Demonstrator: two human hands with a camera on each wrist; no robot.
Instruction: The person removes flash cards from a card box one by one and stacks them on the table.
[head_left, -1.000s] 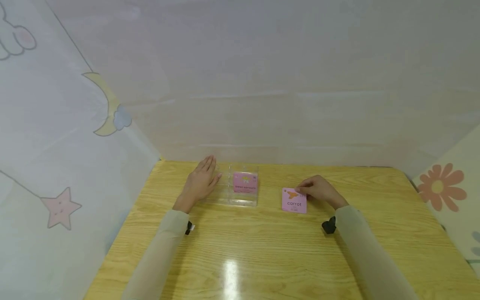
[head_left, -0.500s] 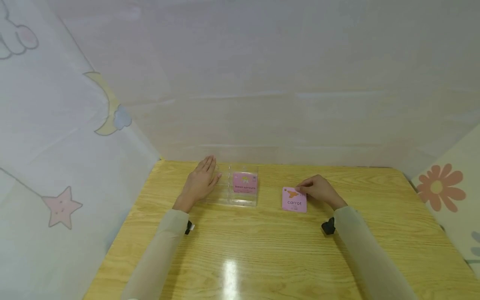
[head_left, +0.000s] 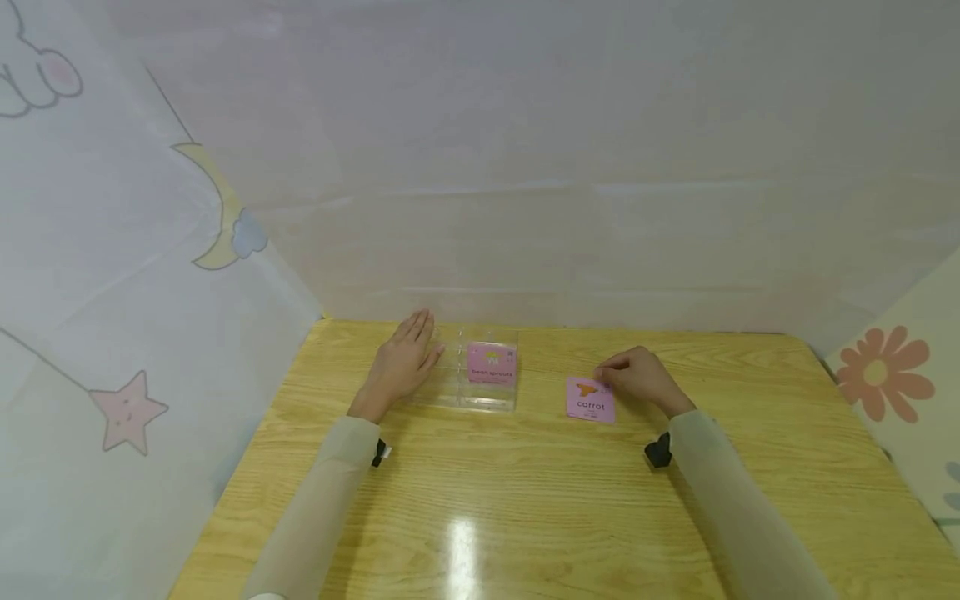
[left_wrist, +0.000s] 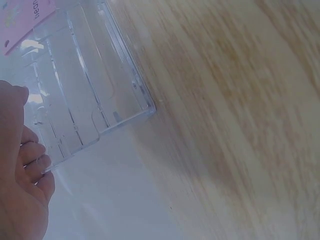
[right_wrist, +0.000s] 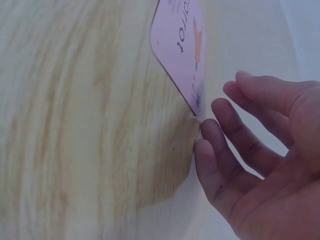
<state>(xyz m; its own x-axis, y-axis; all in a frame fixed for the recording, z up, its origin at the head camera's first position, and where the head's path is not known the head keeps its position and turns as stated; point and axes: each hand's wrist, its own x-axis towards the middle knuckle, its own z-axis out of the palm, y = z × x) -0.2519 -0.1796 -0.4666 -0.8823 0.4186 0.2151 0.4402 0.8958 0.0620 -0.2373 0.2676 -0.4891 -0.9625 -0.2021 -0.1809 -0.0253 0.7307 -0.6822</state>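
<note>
Right hand [head_left: 641, 383] eased off carrot card [head_left: 590, 402] corner; fingers loose, holding nothing | card on surface [head_left: 525, 492], right of clear case [left_wrist: 100, 90] | left hand [head_left: 400, 367] at case, fingers straight | card likely light, stiffish, slick: pinch edge

Holds both arms [head_left: 318, 500] extended forward, apart, in long pale beige fabric sleeves [head_left: 735, 496]. Has the bare left hand [head_left: 400, 365] outstretched, back upward, with fingers [head_left: 416, 326] side by side and thumb [head_left: 431, 359] apart. Angles the bare right hand [head_left: 639, 377] inward, with fingers loosely bent and thumb near the forefinger [right_wrist: 269, 116]
</note>
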